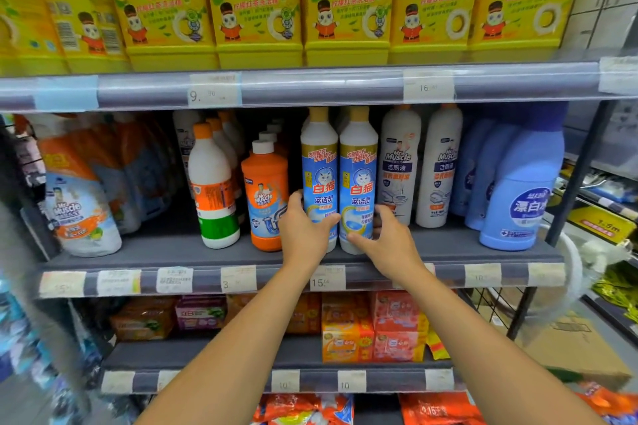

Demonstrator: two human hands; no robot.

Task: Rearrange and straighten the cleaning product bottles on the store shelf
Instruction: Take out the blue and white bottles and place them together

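Note:
Two tall white bottles with blue cat labels stand upright side by side at the front of the middle shelf (193, 252). My left hand (303, 235) wraps the base of the left blue-label bottle (319, 166). My right hand (383, 241) grips the base of the right blue-label bottle (359, 169), thumb in front and fingers round its right side. To their left stand an orange Mr Muscle bottle (264, 193) and a white bottle with an orange and green label (212, 190). To the right are two white Mr Muscle bottles (398, 166) set further back.
Light blue bleach bottles (521, 193) fill the shelf's right end, and refill pouches (79, 203) the left end. Yellow detergent tubs (255, 7) line the upper shelf. Boxed soaps (373, 328) sit on the lower shelf. A metal upright (573, 176) bounds the right side.

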